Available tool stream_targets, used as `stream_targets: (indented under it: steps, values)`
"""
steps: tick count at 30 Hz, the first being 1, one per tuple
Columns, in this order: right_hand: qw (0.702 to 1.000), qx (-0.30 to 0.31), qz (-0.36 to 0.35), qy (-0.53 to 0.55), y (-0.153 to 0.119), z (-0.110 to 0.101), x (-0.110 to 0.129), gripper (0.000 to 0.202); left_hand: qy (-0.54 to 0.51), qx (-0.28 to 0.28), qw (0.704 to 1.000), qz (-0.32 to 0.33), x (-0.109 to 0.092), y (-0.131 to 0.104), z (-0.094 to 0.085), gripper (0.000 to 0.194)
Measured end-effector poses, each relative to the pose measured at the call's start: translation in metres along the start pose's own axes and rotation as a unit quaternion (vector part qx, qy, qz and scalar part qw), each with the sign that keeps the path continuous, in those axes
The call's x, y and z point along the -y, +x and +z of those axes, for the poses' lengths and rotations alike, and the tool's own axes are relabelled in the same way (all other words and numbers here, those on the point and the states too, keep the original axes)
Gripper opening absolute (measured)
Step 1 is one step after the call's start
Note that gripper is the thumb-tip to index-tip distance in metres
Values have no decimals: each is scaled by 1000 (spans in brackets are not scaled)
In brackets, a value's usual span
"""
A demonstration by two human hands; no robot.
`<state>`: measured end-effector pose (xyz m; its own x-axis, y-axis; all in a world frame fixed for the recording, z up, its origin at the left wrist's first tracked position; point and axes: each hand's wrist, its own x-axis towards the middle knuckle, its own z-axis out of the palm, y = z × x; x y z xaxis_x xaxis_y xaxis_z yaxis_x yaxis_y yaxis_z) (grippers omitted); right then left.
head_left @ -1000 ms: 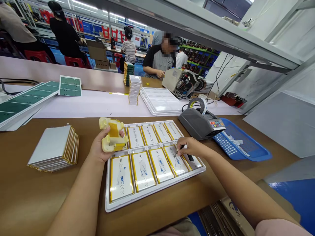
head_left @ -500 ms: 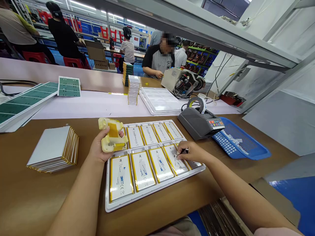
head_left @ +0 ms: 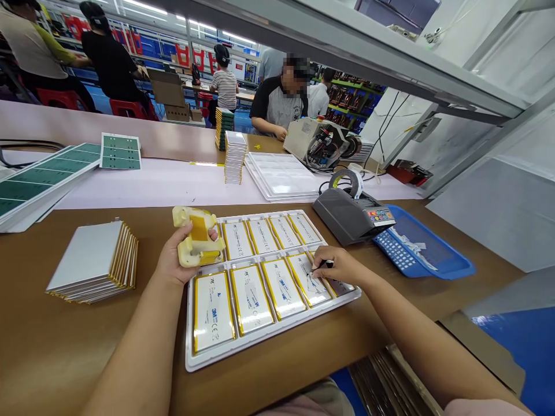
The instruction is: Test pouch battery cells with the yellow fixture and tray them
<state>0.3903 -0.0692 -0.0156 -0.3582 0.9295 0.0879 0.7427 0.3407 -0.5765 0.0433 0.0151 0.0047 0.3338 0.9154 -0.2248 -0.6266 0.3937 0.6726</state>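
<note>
My left hand (head_left: pixel 176 254) is wrapped round a pale yellow plastic block (head_left: pixel 200 258) with cut-outs and amber tape on it, held over the left side of a white tray (head_left: pixel 260 336). In the tray lie two rows of flat pouch battery cells (head_left: pixel 250 300), white with yellow taped edges and printed marks. My right hand (head_left: pixel 340 267) is closed in a pinch over a front-row cell (head_left: pixel 307 283) toward the right. Something small and dark shows between its fingers, with a whitish bit at the fingertips; its kind I cannot make out.
A stack of silver cells (head_left: pixel 93 260) stands at left. At right are a grey tape dispenser (head_left: pixel 347 216) and a blue basket (head_left: pixel 451 260) with white scraps. White trays (head_left: pixel 281 176) and another stack of cells (head_left: pixel 235 159) lie behind. A metal beam crosses overhead; a person sits opposite.
My right hand has barely shifted over the same cell. The left hand keeps its hold on the yellow block. At the far left, a person's arm has stretched to the right.
</note>
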Motion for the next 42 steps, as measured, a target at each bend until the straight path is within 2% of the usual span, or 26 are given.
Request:
stream_targets:
  steps: [7,12,16,27,34,36,39,40,42]
  values:
    - [997,-1,-48,-54,3,-1,5,17,0,22,1000,-4,0,1,-4,28]
    - [983,-60,-75,-157,-6,3,11,16,-16,6,1000,1,1,2,-3,27]
    - [970,-96,-93,-202,-14,4,16,15,2,24,1000,-2,1,1,-2,30]
    - [978,-30,-80,-191,-6,3,14,16,-21,13,1000,-10,-1,-2,0,26]
    - [995,25,-58,-73,-16,-9,29,19,-5,26,1000,-9,-1,0,-1,27]
    - [996,67,-50,0,-21,-17,35,21,3,27,1000,-11,0,1,-2,29]
    - [980,149,-38,128,-26,-26,37,27,1,12,1000,-11,0,1,-2,29]
    - [977,153,-27,144,-26,-27,36,29,-2,8,1000,-9,0,1,-2,29]
    - [987,116,10,112,-23,-23,33,30,-10,10,1000,-4,0,1,-1,28]
